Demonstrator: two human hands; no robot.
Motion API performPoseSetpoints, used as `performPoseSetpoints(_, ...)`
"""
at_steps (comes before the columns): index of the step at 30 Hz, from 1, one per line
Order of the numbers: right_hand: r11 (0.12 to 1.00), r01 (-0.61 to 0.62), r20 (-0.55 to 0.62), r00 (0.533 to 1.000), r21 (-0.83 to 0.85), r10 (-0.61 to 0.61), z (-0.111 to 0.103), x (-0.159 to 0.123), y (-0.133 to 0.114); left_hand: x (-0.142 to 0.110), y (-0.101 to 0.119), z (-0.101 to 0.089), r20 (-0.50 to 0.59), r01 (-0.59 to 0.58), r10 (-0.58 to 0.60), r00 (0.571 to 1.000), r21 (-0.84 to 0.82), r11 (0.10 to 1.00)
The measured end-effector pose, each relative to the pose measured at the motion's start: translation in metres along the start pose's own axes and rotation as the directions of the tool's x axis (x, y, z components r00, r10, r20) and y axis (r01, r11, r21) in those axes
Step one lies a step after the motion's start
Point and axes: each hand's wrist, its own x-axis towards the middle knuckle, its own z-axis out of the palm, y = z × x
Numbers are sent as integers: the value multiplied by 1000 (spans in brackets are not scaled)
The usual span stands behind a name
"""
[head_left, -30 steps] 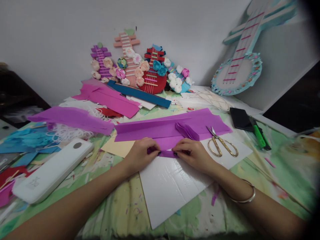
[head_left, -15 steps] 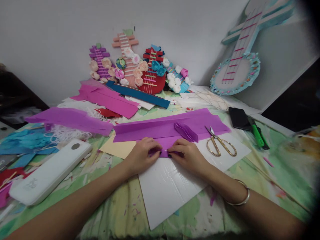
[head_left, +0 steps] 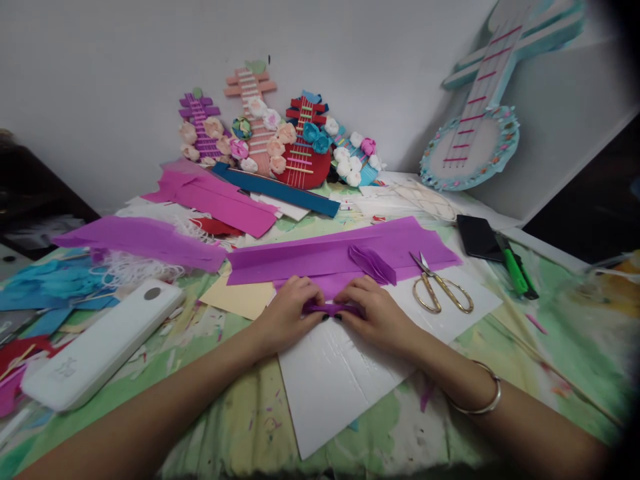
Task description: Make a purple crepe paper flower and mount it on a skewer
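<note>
Purple strip [head_left: 332,309] spans between left hand [head_left: 286,312] and right hand [head_left: 379,310], long axis left to right; neither hand clearly nearer. Both grips narrow, pinching it at the white board's [head_left: 335,387] far part. Gold-handled scissors [head_left: 449,287] lie right of the right hand.

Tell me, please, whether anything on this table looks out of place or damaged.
The scissors lie with blades apart beside the right hand, which seems slightly careless. Purple scraps litter the stained cloth near the white board. Nothing looks clearly damaged.
</note>
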Motion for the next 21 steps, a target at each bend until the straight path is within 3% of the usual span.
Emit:
performPoseSetpoints(8, 997, 21, -13, 1000, 78, -20, 0, -1, 0, -1, 2, -2, -55, -18, 13, 998, -88, 996)
performPoseSetpoints(15, 982, 135, -159, 981, 132, -113, -2, -5, 2, -3, 4, -5, -88, 17, -33, 996, -183, 983)
performPoseSetpoints(17, 980, 121, -166, 982, 161, -94, -3, -5, 1, -3, 3, -5, -110, 33, -58, 992, -214, 976)
performPoseSetpoints(21, 962, -15, -138, 989, 274, 55, -4, -5, 1, -4, 0, -5, -172, 88, -165, 971, -386, 918)
